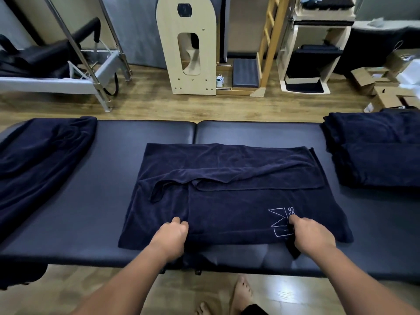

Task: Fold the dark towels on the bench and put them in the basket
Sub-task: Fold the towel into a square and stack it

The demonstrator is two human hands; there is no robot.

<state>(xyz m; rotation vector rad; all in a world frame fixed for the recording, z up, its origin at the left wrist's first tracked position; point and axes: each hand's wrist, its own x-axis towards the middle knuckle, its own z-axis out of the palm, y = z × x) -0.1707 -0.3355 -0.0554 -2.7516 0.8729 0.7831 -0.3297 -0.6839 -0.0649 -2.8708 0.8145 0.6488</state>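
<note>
A dark navy towel (227, 196) lies partly folded in the middle of the padded bench (113, 155), a white logo near its front right corner. My left hand (172, 237) grips the towel's near edge left of centre. My right hand (311, 235) pinches the near edge by the logo, a bit of cloth hanging below it. A loose heap of unfolded dark towels (41, 160) lies at the bench's left end. Folded dark towels (377, 151) are stacked at the right end. No basket is in view.
Beyond the bench is wooden floor with exercise equipment: a metal-framed machine (75, 71) at back left, a wooden arch unit (188, 46) in the middle, shelving (316, 53) and cardboard boxes (386, 87) at back right. My bare feet (241, 292) stand below the bench's front edge.
</note>
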